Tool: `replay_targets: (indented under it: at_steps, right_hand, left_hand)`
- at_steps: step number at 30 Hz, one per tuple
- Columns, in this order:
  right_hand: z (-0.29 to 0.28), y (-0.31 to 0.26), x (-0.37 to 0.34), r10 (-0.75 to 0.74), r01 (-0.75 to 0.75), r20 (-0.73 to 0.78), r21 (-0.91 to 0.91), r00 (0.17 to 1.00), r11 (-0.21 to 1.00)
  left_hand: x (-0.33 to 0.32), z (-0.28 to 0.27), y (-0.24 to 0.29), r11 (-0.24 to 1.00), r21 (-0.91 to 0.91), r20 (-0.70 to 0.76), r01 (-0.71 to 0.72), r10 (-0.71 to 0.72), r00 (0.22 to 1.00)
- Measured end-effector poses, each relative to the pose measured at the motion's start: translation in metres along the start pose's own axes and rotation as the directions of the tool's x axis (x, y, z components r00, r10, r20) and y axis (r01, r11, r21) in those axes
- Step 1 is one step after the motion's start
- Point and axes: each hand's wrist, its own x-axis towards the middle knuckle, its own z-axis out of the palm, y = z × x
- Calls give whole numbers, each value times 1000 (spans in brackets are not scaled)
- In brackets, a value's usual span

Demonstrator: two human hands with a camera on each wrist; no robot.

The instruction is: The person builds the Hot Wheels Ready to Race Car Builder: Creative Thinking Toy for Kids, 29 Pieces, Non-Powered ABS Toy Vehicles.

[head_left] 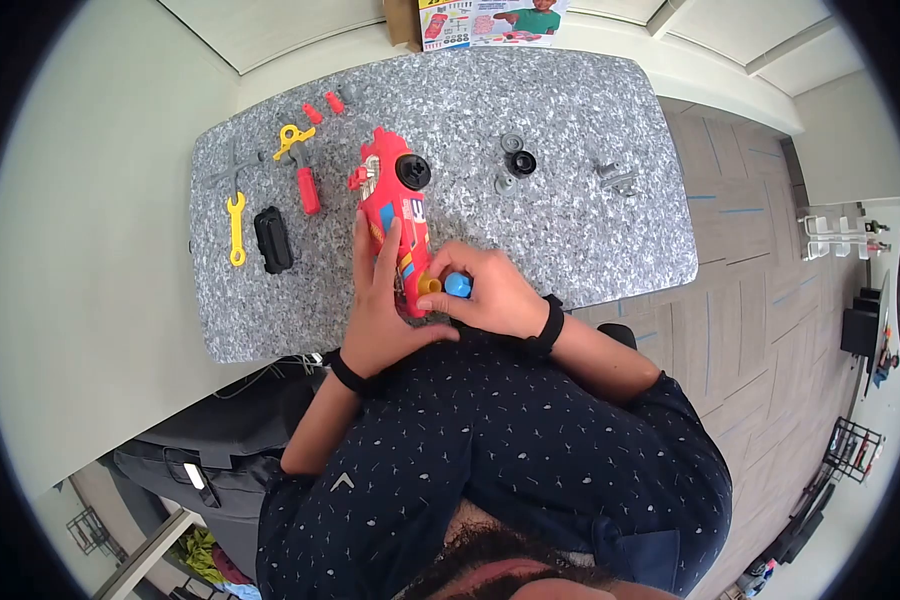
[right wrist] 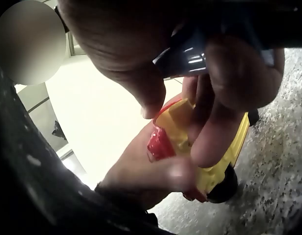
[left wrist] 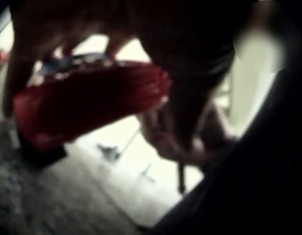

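Observation:
A red toy car (head_left: pixel 407 215), with a black wheel (head_left: pixel 413 172) near its far end, lies lengthwise before me. My left hand (head_left: pixel 375 318) holds it at the near end, two fingers stretched along its body and the thumb reaching past that end. The left wrist view, dark and blurred, has the car's red side (left wrist: pixel 92 100) under those fingers. In my right hand (head_left: pixel 502 292) is a blue thing with a rounded end (head_left: pixel 458 285), gripped by curled fingers. That hand's fingertips are right at a yellow part (head_left: pixel 430 286) of the car; its yellow underside (right wrist: pixel 178 122) shows from the right wrist.
Left on the speckled table (head_left: pixel 570 230) lie a yellow wrench (head_left: pixel 236 230), a black tray-like part (head_left: pixel 273 240), a red-handled tool (head_left: pixel 308 190) and a grey cross-shaped piece (head_left: pixel 235 170). Rightward are a black wheel (head_left: pixel 523 162) and grey parts (head_left: pixel 618 180). A box (head_left: pixel 490 25) stands behind.

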Motion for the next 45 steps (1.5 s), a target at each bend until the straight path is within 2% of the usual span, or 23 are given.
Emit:
replay_targets:
  at_steps: [1, 4, 6, 8, 11, 14, 18, 21, 24, 25, 26, 28, 30, 31, 34, 38, 41, 44, 45]
  right_hand:
    - [-3, 1, 3, -25, 25, 45, 7, 999, 1000]
    - [-34, 2, 12, -2, 2, 3, -83, 1000, 997]
    - [-69, 23, 22, -115, 22, -249, -345, 962, 938]
    - [-110, 46, 31, -75, -131, -345, -535, 935, 835]
    - [-138, 71, 39, -107, -95, -277, -626, 955, 774]
    - [-133, 83, 47, -85, -31, -165, -597, 983, 802]
    - [-131, 93, 52, -32, -57, -128, -630, 991, 775]
    - [-132, 73, 50, -129, -65, -285, -586, 950, 808]
    - [-120, 19, 43, -168, 29, -310, -408, 936, 913]
    - [-110, 5, 39, -200, 113, -293, -287, 935, 951]
    - [-98, 0, 36, -241, 210, -239, -150, 940, 966]
    - [-68, -7, 31, -264, 280, -139, 111, 954, 954]
    - [-44, -15, 27, -279, 279, -25, 181, 960, 943]
    - [-36, -15, 23, -208, 198, 44, 159, 977, 967]
    - [-13, -1, 24, -374, 378, 53, -123, 926, 918]
    - [-3, -6, 18, -314, 320, 67, -147, 947, 936]
    - [-10, -17, 21, -361, 354, -14, -154, 933, 922]
    - [-42, -7, 18, -281, 263, -81, -176, 956, 948]
    - [-54, 0, 17, -219, 176, -140, -266, 966, 948]
  left_hand:
    - [-2, 4, -5, 1000, -3, -18, 15, -15, 1000]
    - [-4, -2, -15, 1000, -22, 13, 16, -15, 1000]
    - [0, -11, -18, 1000, -21, 40, -18, 18, 999]
    - [3, -19, -18, 997, -5, 53, -76, 76, 996]
    - [1, -16, -37, 970, -243, 71, -1, 19, 997]
    - [1, -13, -42, 927, -365, 85, 88, -61, 995]
    - [3, -15, -42, 941, -329, 87, 82, -56, 995]
    - [5, -14, -42, 965, -255, 63, 57, -42, 997]
    - [7, -10, -37, 981, -193, 29, 34, -29, 999]
    - [9, -8, -36, 982, -186, 14, 17, -15, 1000]
    - [11, -5, -34, 984, -180, 1, -1, 1, 1000]
    - [14, -3, -27, 988, -155, 14, 0, 2, 1000]
    - [17, 0, -23, 989, -146, 17, -14, 16, 1000]
    - [19, 2, -23, 988, -150, 13, -28, 30, 999]
    - [22, 4, -22, 988, -148, 11, -50, 52, 999]
    - [21, 3, -19, 984, -173, 16, -37, 40, 999]
    - [21, 4, -23, 985, -170, 19, -27, 31, 999]
    - [20, 6, -25, 982, -188, -12, -36, 35, 999]
    - [19, 6, -26, 978, -204, -13, -35, 33, 999]
